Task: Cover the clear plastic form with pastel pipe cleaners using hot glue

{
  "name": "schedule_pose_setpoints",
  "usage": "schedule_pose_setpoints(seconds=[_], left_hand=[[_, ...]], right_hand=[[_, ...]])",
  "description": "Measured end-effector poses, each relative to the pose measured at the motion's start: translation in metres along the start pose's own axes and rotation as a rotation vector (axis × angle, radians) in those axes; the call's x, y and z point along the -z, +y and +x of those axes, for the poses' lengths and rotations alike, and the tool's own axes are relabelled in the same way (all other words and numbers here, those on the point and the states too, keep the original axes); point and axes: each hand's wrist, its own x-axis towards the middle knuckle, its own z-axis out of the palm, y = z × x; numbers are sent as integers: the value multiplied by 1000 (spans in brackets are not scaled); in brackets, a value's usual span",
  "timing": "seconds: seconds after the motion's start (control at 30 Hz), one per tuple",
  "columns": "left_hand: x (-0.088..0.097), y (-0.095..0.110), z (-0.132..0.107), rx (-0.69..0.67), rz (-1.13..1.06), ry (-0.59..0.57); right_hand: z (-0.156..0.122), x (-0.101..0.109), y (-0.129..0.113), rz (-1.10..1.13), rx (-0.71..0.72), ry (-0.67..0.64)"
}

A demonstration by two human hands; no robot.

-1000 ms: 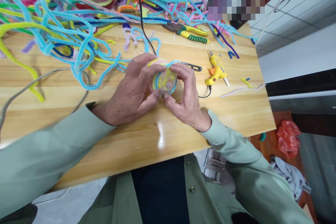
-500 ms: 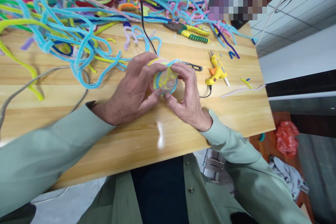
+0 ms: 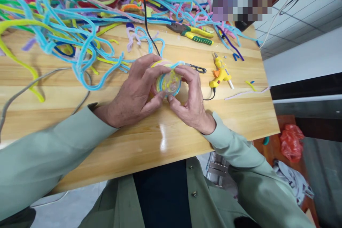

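Between my two hands is a clear round plastic cup or bottle (image 3: 170, 82), tilted so that its round end faces me, with blue, yellow and pink pipe cleaners around it. My left hand (image 3: 136, 91) is closed on its left side, thumb at the lower edge and fingers over the top. On the other side my right hand (image 3: 191, 96) pinches the rim, index finger above and thumb below. A light blue pipe cleaner (image 3: 178, 63) runs along the upper edge under the fingertips. Part of the cup is hidden by the fingers.
A yellow glue gun (image 3: 221, 73) lies right of my hands, with small black snips (image 3: 197, 68) nearer. Pliers (image 3: 191, 33) with yellow-green handles lie behind. Tangled pipe cleaners (image 3: 88, 50) cover the back left. A black cord (image 3: 146, 17) hangs down, and a grey cable (image 3: 32, 81) crosses the left.
Hardly anything differs. Both hands keep their hold on the cup, with only a tiny shift of the fingers and the view.
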Motion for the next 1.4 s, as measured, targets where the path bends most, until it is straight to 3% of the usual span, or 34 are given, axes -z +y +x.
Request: schedule_pose_setpoints(seconds=[0.37,0.53,0.8,1.2,1.4], left_hand=[[-5,-1,-1,-56,19,28],[-8,0,-1,-19,-6,50],[-6,-1,1,-80,30,33],[-14,-2,1,-93,-19,135],[-12,1,0,-100,-4,101]], right_hand=[[1,1,1,-25,81,25],[5,6,5,-37,117,9],[37,29,-3,-67,60,69],[57,25,-5,-24,14,39],[59,26,-6,30,-2,17]])
